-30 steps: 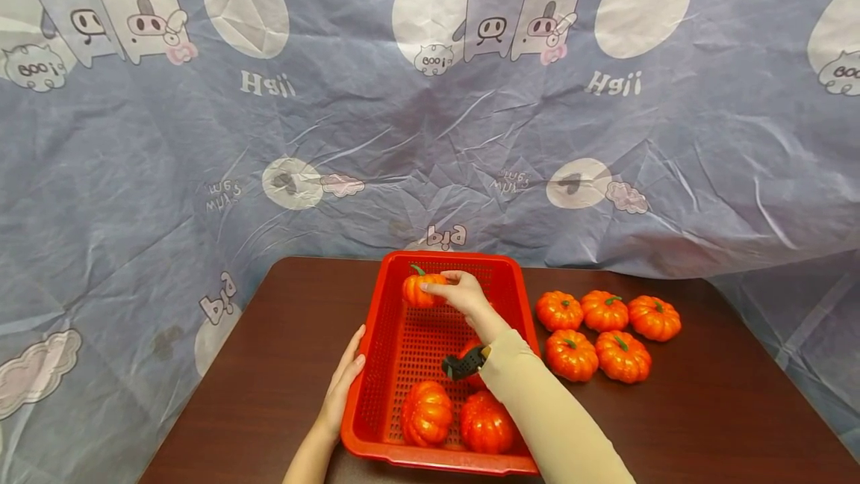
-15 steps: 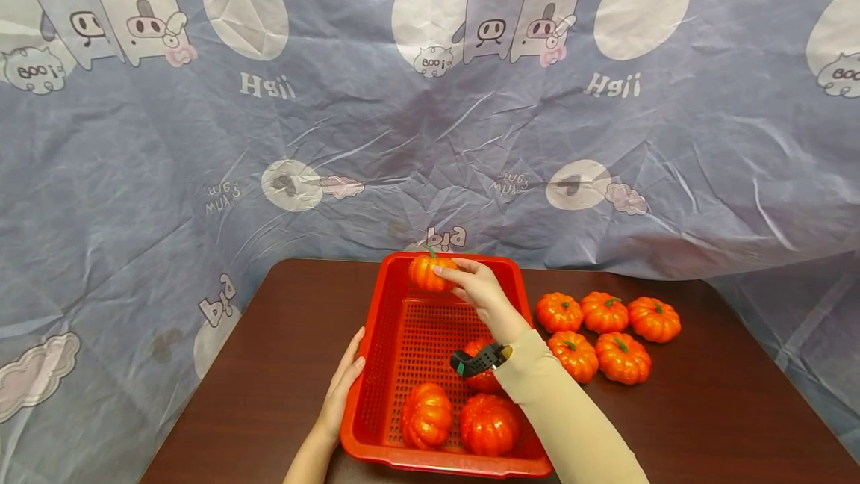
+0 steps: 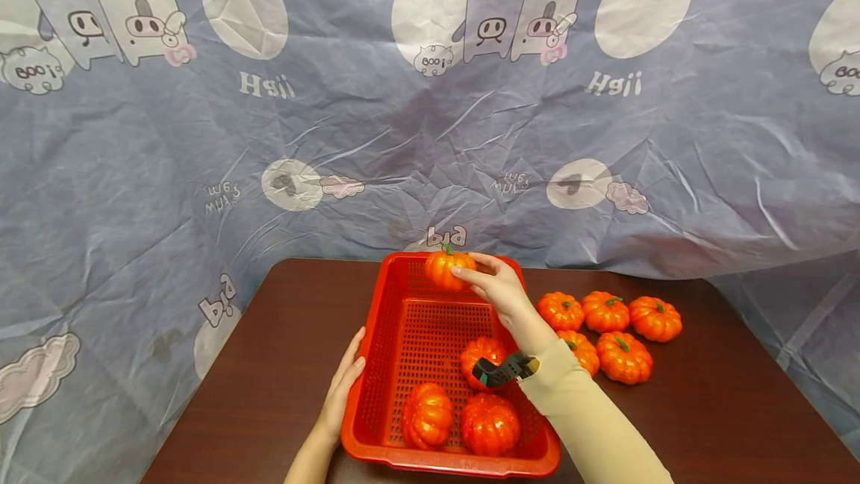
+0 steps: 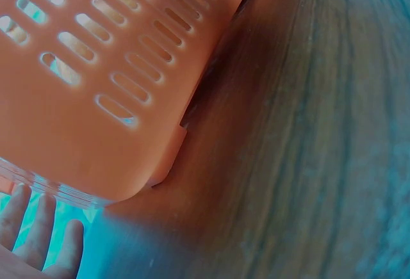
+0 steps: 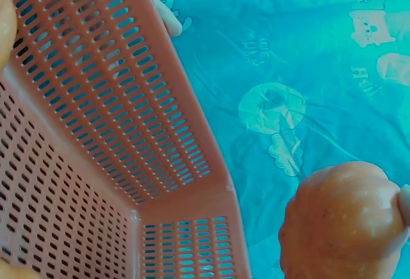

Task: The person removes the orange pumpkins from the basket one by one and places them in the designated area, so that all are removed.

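My right hand (image 3: 507, 297) pinches a small orange pumpkin (image 3: 445, 272) with a green stem, over the far end of a red perforated plastic basket (image 3: 437, 460). The right wrist view shows the held pumpkin (image 5: 343, 221) beside the basket's wall (image 5: 138, 87), a fingertip touching it at the edge of that view. My left hand (image 3: 341, 387) rests against the basket's left side with its fingers extended; in the left wrist view those fingers (image 4: 40, 224) are by the wall. Inside the basket's near half lie three larger pumpkins, one (image 3: 428, 415) at the left and two (image 3: 490, 424) at the right.
Several small pumpkins (image 3: 623, 357) sit in two rows on the brown table (image 3: 289, 320), right of the basket. My right forearm partly covers one of them. A grey-blue printed cloth (image 3: 376, 125) hangs behind the table and along its sides.
My right hand has carried the small pumpkin up and to the right over the basket's far end. More of the right-hand pumpkins in the basket now shows. The left hand stays put.
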`<state>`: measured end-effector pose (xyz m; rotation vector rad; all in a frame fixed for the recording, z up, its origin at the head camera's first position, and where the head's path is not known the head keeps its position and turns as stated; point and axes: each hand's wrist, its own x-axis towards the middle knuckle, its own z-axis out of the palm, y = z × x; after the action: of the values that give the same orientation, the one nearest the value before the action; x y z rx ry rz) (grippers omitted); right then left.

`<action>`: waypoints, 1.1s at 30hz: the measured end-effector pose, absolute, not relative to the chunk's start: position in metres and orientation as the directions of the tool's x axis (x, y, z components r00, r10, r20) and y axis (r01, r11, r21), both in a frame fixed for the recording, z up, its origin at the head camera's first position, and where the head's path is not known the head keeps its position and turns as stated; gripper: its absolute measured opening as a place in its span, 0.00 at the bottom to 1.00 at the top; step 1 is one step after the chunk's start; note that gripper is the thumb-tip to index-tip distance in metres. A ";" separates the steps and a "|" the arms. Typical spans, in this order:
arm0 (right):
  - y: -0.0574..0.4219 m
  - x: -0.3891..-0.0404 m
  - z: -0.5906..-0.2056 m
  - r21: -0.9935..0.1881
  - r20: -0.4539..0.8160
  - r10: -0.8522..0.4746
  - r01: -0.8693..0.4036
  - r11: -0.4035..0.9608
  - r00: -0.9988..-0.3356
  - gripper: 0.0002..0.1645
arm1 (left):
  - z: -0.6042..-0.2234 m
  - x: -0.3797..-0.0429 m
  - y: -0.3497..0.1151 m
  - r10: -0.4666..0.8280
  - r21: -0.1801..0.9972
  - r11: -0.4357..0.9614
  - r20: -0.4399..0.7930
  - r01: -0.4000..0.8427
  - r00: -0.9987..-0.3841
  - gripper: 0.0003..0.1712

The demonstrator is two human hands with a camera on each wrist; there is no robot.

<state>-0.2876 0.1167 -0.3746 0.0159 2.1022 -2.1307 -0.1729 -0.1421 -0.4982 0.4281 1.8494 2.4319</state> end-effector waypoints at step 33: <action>0.224 -0.222 -0.380 -0.981 0.151 0.095 -0.137 0.135 -0.984 0.41 | -0.493 -0.170 -0.141 0.220 0.945 -0.304 0.190 0.118 -0.957 0.31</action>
<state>-0.2217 0.2237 -0.3803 -0.0466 2.4920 -2.1909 -0.1701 -0.1408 -0.4935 0.4412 1.8137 2.4467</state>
